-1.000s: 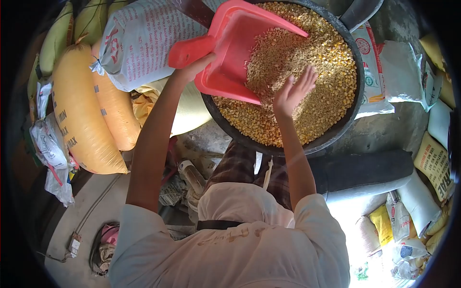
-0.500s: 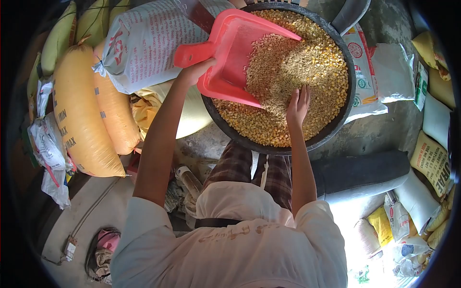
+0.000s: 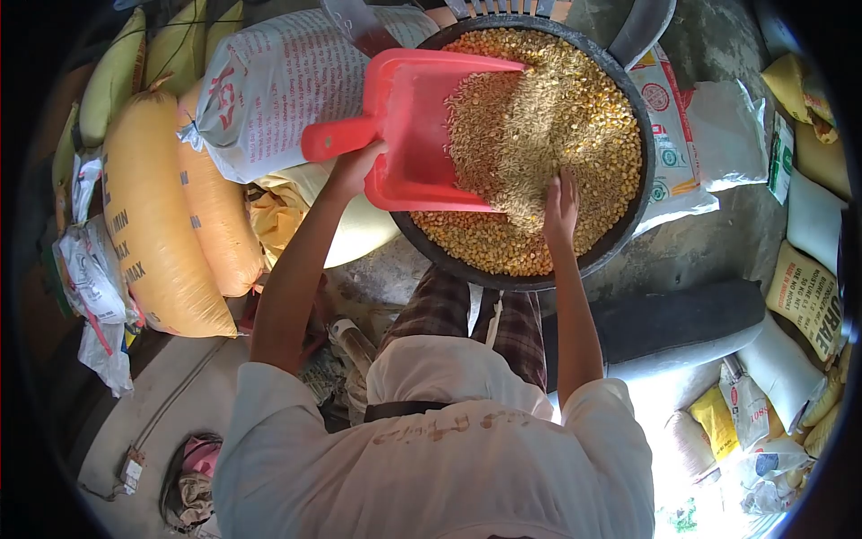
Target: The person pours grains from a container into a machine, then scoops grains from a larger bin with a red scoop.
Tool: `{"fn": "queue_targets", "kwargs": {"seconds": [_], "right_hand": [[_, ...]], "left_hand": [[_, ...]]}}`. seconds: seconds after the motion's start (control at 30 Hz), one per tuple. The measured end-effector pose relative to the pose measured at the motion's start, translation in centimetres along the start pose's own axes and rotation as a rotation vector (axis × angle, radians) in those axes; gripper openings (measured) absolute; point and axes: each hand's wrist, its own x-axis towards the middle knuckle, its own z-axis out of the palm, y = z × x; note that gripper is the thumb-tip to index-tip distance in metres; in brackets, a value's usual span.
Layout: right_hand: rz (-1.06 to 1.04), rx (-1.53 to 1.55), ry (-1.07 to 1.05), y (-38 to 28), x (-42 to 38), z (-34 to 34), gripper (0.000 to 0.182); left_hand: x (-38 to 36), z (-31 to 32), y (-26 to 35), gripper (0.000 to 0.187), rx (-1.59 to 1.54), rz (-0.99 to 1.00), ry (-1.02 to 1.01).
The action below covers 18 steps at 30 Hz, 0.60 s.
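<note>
My left hand [image 3: 357, 169] is closed on a red plastic dustpan [image 3: 409, 135], beside the base of its handle. The dustpan rests tilted over the left part of a black tub [image 3: 643, 171], its mouth facing right. Husked pale grain [image 3: 489, 112], looking like unhulled rice, lies heaped at that mouth and spreads over yellow corn kernels [image 3: 548, 40]. On the right side of the heap, my right hand [image 3: 562, 211] touches the grain with fingers stretched out, their tips partly sunk in it. I see nothing held in that hand.
A white printed sack [image 3: 278, 90] and full orange sacks [image 3: 162, 216] stand at the left. Flat plastic bags [image 3: 732, 135] lie right of the tub. Below them is a dark padded cylinder [image 3: 673, 328], and more sacks [image 3: 804, 296] line the far right.
The dustpan and my left hand have shifted a little left and down. More pale grain now lies around its mouth, and my right hand's fingers sit deeper in the heap.
</note>
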Motion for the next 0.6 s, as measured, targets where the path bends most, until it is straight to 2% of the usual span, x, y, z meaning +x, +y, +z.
{"fn": "queue_targets", "kwargs": {"seconds": [0.03,0.07,0.13,0.17,0.23,0.27,0.33,0.37,0.4,0.47,0.53,0.6], "right_hand": [[0.02,0.13,0.01,0.1,0.0,0.1,0.056],[0.021,0.13,0.008,-0.4,-0.1,0.0,0.056],[0.128,0.395,-0.024,-1.5,-0.2,-0.4,0.06],[0.123,0.394,-0.026,-1.6,-0.3,-0.3,0.06],[0.434,0.835,0.046,-1.9,-0.7,-0.1,0.072],[0.43,0.834,0.047,-2.7,-1.0,-0.5,0.072],[0.603,1.034,0.216,-6.3,-2.0,-2.4,0.076],[0.674,1.158,0.238,-8.7,-2.3,-3.5,0.073],[0.662,1.161,0.24,-8.2,-2.2,-3.5,0.073],[0.536,1.372,0.1,-6.5,-2.6,-3.3,0.067],[0.521,1.34,0.091,-6.0,-3.6,-3.3,0.061],[0.443,1.395,-0.075,-5.8,-4.5,-3.2,0.059]], "left_hand": [[-0.6,0.3,-0.1,0.019,-0.079,-0.026,0.063],[-1.2,0.5,0.0,0.018,-0.158,-0.051,0.127],[-1.9,0.3,-0.9,0.021,-0.229,-0.053,0.113],[-2.5,0.4,-0.7,0.024,-0.3,-0.056,0.099],[-4.0,1.0,-0.3,0.026,-0.394,-0.094,0.099],[-4.7,1.5,0.1,0.028,-0.486,-0.139,0.095],[-5.2,1.8,-0.2,0.028,-0.486,-0.135,0.101],[-5.2,2.0,-0.6,0.029,-0.544,-0.172,0.094],[-4.9,2.1,-0.9,0.03,-0.601,-0.206,0.082],[-5.7,2.6,-1.1,0.029,-0.61,-0.18,0.043],[-6.0,2.5,-1.6,0.028,-0.618,-0.153,0.017],[-6.2,1.5,-2.6,0.037,-0.609,-0.288,0.087]]}}
